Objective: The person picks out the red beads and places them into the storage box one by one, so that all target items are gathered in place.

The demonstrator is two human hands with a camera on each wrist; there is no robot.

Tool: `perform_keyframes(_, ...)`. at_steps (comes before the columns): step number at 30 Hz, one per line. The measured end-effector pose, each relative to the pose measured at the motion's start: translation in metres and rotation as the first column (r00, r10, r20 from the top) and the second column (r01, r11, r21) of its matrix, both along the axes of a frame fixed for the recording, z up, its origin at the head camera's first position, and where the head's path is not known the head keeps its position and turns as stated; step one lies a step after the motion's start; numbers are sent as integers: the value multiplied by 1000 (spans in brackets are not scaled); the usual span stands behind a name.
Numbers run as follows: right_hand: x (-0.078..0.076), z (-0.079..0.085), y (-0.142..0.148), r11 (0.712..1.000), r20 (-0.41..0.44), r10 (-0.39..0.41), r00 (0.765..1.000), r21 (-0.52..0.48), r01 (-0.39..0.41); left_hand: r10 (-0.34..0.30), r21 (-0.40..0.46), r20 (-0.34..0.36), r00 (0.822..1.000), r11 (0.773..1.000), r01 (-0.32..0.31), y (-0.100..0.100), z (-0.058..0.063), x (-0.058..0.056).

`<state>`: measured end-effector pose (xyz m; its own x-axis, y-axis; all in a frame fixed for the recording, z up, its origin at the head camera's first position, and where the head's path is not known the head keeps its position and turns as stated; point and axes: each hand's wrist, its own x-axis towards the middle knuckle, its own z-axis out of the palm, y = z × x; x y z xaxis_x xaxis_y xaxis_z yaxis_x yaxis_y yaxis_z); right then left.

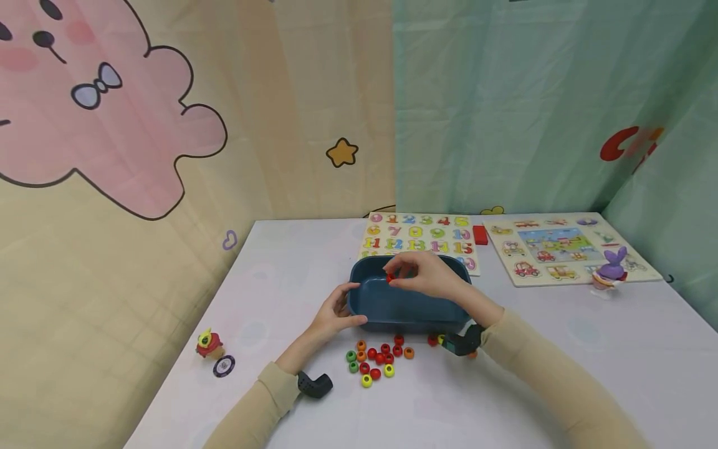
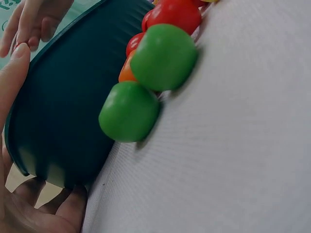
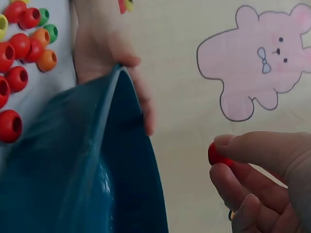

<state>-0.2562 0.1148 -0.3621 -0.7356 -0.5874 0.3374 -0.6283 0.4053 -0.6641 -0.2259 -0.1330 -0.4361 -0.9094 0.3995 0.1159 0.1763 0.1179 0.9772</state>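
A dark blue rectangular bin (image 1: pixel 387 307) stands on the table. My left hand (image 1: pixel 332 315) grips its left end, thumb at the near rim and fingers around the far side. Over the bin, my right hand (image 1: pixel 424 274) pinches a red bead (image 3: pixel 218 155) between thumb and fingertips. In the head view the bin's inside floor shows no beads, though the right hand hides part of it. Loose round beads with holes lie in front of the bin: red beads (image 1: pixel 379 358), green beads (image 2: pixel 164 57), orange beads (image 1: pixel 409 353) and yellow beads (image 1: pixel 366 380).
Behind the bin lies a number puzzle board (image 1: pixel 415 234), with a red block (image 1: pixel 480 235) beside it. A vehicle puzzle board (image 1: pixel 533 274) and a purple-topped toy (image 1: pixel 611 267) are at right. An ice-cream toy (image 1: pixel 210 345) and a round chip (image 1: pixel 224 366) sit at left.
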Motion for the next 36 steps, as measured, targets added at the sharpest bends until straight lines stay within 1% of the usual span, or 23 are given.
perform_keyframes(4,-29,-6,-16,999,78,16,997,39,-19,-5,6,-5,1000,1000,5,0,-1,0)
perform_keyframes(7,-46,-13,-28,997,143,19,989,72,-30,-5,5,-3,1000,1000,5,0,-1,1)
perform_keyframes(10,-58,-21,-38,994,194,23,981,97,-43,-14,8,-2,1000,1000,14,0,-1,1)
perform_keyframes(13,-67,-29,-45,991,206,18,978,129,-45,-27,15,-12,1000,1000,27,0,-1,1)
perform_keyframes(20,-79,-42,-55,975,206,-30,978,221,-17,-58,43,-34,998,997,59,0,0,0)
perform_keyframes(24,-82,-45,-59,958,223,-54,973,286,-12,-71,53,-36,997,996,73,1,0,-1)
perform_keyframes(27,-82,-47,-61,945,229,-69,971,328,-11,-68,50,-36,997,996,69,1,1,-1)
perform_keyframes(31,-83,-49,-63,939,234,-80,969,343,-6,-69,58,-36,997,996,71,0,0,-1)
perform_keyframes(36,-83,-49,-63,945,255,-77,964,328,-12,-73,64,-38,997,995,75,-1,-1,-1)
